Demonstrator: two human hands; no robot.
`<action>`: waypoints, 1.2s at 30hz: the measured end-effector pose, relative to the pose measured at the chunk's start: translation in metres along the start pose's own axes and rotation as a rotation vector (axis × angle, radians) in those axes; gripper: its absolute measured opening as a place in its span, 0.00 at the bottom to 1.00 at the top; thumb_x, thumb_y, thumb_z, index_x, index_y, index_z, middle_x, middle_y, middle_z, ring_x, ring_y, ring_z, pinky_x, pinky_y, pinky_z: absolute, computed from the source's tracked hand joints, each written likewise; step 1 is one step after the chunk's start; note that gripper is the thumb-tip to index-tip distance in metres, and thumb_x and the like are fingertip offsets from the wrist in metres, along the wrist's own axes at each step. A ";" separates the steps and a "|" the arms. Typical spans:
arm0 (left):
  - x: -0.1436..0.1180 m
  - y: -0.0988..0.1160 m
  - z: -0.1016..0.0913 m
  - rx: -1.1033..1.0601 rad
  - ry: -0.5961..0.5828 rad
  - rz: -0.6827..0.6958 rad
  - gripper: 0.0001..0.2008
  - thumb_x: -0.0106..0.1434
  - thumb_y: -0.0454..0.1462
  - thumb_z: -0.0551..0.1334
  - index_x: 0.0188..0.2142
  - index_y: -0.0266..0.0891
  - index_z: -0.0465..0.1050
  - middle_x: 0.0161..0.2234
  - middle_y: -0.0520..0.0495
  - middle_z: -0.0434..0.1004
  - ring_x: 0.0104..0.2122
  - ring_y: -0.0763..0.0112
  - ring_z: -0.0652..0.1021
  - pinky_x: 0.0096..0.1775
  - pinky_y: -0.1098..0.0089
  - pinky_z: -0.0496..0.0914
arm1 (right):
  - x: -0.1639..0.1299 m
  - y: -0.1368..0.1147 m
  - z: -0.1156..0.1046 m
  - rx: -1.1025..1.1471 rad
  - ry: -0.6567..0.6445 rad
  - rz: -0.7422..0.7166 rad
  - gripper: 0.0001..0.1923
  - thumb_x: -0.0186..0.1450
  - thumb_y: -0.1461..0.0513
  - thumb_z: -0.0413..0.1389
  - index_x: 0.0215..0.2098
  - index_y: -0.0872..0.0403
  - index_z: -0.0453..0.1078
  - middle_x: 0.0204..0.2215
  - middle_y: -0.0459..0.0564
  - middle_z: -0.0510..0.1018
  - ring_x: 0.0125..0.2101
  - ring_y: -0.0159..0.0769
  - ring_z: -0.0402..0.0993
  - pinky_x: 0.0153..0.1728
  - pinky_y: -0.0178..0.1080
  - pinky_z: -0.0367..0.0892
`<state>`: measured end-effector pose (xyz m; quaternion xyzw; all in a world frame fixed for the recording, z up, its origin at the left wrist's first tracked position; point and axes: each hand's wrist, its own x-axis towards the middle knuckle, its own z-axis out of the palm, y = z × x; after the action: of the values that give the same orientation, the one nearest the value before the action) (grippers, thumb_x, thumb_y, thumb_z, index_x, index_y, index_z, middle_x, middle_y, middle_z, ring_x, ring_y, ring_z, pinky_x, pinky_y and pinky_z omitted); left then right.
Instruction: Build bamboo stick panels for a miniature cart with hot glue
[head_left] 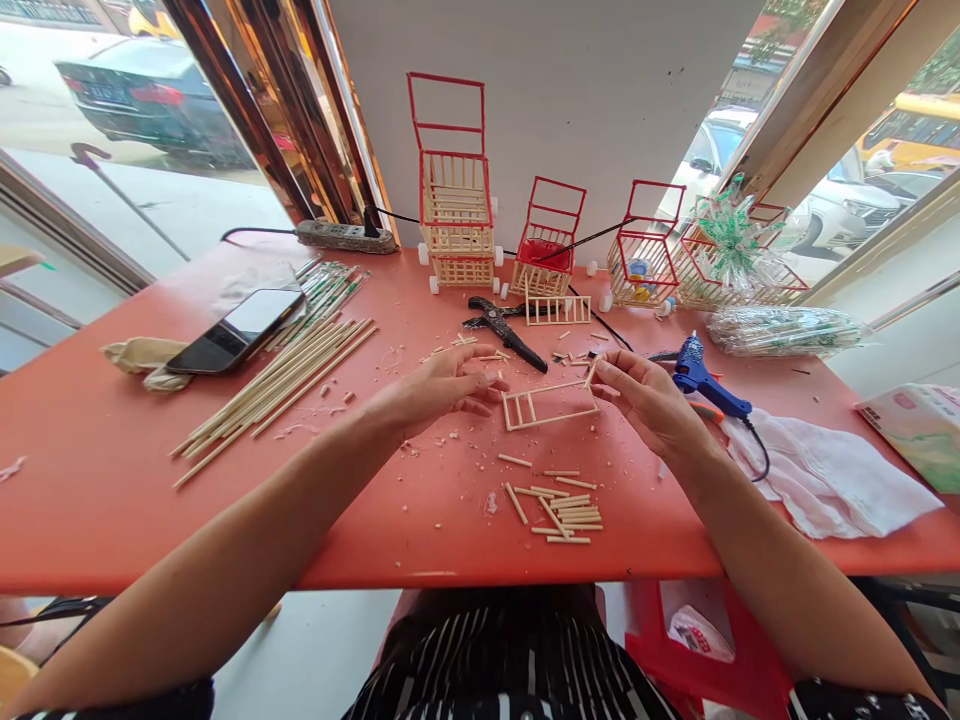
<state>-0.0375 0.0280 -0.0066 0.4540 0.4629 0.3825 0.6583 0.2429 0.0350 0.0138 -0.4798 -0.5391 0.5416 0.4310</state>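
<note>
A small rectangular frame of thin wooden sticks [551, 424] lies in front of me, with a few crosspieces at its left end. My right hand [639, 398] pinches a short stick at the frame's right end; whether that stick is joined to it I cannot tell. Beside the left end, my left hand [454, 382] is open, fingers spread, seemingly holding nothing. Short cut sticks [577, 512] lie in a loose pile nearer me. Black-handled pliers [504, 330] rest beyond the frame, next to a finished slatted panel [559, 310].
Miniature stick carts with red trim [454, 190] stand along the wall. A blue glue gun [709, 378] and white cloth [832, 478] lie at right. Long sticks [281, 395], a phone [238, 328] and a power strip [346, 236] are at left. Wood crumbs litter the red table [360, 540].
</note>
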 end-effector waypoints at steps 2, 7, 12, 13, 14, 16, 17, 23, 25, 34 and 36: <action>-0.002 0.003 0.002 0.009 0.008 -0.014 0.31 0.65 0.34 0.71 0.65 0.34 0.65 0.44 0.36 0.86 0.38 0.64 0.85 0.39 0.65 0.79 | -0.001 0.000 0.002 -0.023 -0.035 -0.026 0.24 0.54 0.45 0.73 0.33 0.52 0.72 0.31 0.43 0.73 0.35 0.32 0.68 0.44 0.41 0.66; -0.002 0.005 0.006 0.067 0.047 0.019 0.24 0.67 0.33 0.69 0.60 0.35 0.67 0.41 0.41 0.83 0.37 0.65 0.85 0.37 0.65 0.79 | -0.005 0.002 0.007 -0.117 -0.103 -0.098 0.22 0.60 0.44 0.69 0.33 0.52 0.72 0.29 0.44 0.73 0.33 0.33 0.67 0.40 0.40 0.65; 0.002 0.003 0.007 0.175 0.165 0.089 0.15 0.65 0.30 0.67 0.51 0.36 0.70 0.37 0.47 0.77 0.30 0.71 0.81 0.29 0.71 0.75 | -0.010 0.001 0.011 -0.224 -0.098 -0.220 0.21 0.63 0.45 0.68 0.36 0.52 0.71 0.29 0.44 0.71 0.31 0.33 0.65 0.34 0.39 0.62; 0.002 0.002 0.007 0.186 0.177 0.087 0.15 0.66 0.29 0.66 0.51 0.36 0.70 0.36 0.48 0.76 0.29 0.72 0.80 0.28 0.72 0.74 | -0.011 0.001 0.011 -0.226 -0.112 -0.249 0.21 0.64 0.45 0.68 0.36 0.51 0.71 0.29 0.44 0.70 0.31 0.33 0.64 0.33 0.38 0.62; 0.002 0.002 0.008 0.191 0.182 0.082 0.14 0.66 0.29 0.65 0.51 0.36 0.70 0.36 0.49 0.76 0.28 0.73 0.79 0.27 0.73 0.73 | -0.013 0.000 0.012 -0.224 -0.128 -0.279 0.21 0.65 0.44 0.67 0.36 0.51 0.70 0.30 0.44 0.70 0.31 0.33 0.64 0.34 0.38 0.63; 0.002 0.003 0.010 0.187 0.178 0.061 0.13 0.68 0.28 0.63 0.51 0.35 0.69 0.35 0.49 0.76 0.27 0.75 0.78 0.26 0.74 0.72 | -0.016 -0.002 0.013 -0.221 -0.152 -0.342 0.21 0.66 0.44 0.67 0.37 0.51 0.70 0.31 0.45 0.70 0.32 0.33 0.65 0.36 0.39 0.64; 0.002 0.003 0.011 0.182 0.173 0.049 0.13 0.69 0.28 0.62 0.52 0.35 0.68 0.35 0.49 0.76 0.26 0.75 0.78 0.26 0.74 0.72 | -0.017 -0.003 0.013 -0.222 -0.161 -0.371 0.21 0.66 0.44 0.67 0.37 0.51 0.70 0.31 0.45 0.70 0.32 0.33 0.65 0.37 0.39 0.65; 0.000 0.004 0.017 0.106 0.147 -0.019 0.12 0.70 0.28 0.62 0.52 0.35 0.66 0.33 0.49 0.78 0.23 0.74 0.79 0.24 0.73 0.71 | -0.024 -0.008 0.013 -0.218 -0.179 -0.442 0.21 0.68 0.43 0.65 0.37 0.50 0.70 0.33 0.47 0.72 0.35 0.35 0.69 0.40 0.40 0.69; 0.000 0.003 0.017 0.049 0.101 -0.051 0.12 0.70 0.29 0.63 0.51 0.35 0.66 0.34 0.48 0.80 0.22 0.75 0.79 0.24 0.73 0.70 | -0.026 -0.010 0.013 -0.212 -0.151 -0.440 0.21 0.67 0.42 0.66 0.36 0.49 0.70 0.33 0.48 0.73 0.35 0.37 0.70 0.40 0.41 0.69; 0.000 -0.003 0.013 -0.069 -0.038 -0.032 0.17 0.63 0.36 0.74 0.46 0.34 0.71 0.34 0.47 0.82 0.25 0.76 0.80 0.27 0.74 0.72 | -0.026 -0.011 0.011 -0.182 -0.078 -0.465 0.21 0.66 0.42 0.66 0.35 0.47 0.70 0.31 0.48 0.73 0.35 0.39 0.70 0.40 0.43 0.71; 0.001 -0.004 0.014 -0.089 -0.033 -0.039 0.16 0.63 0.35 0.74 0.46 0.33 0.72 0.36 0.45 0.83 0.25 0.76 0.80 0.28 0.74 0.73 | -0.027 -0.010 0.010 -0.170 -0.086 -0.491 0.18 0.68 0.44 0.65 0.35 0.47 0.71 0.32 0.48 0.74 0.36 0.39 0.71 0.40 0.43 0.71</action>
<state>-0.0232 0.0240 -0.0087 0.4214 0.4435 0.3820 0.6927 0.2369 0.0069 0.0252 -0.3456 -0.7007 0.3936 0.4843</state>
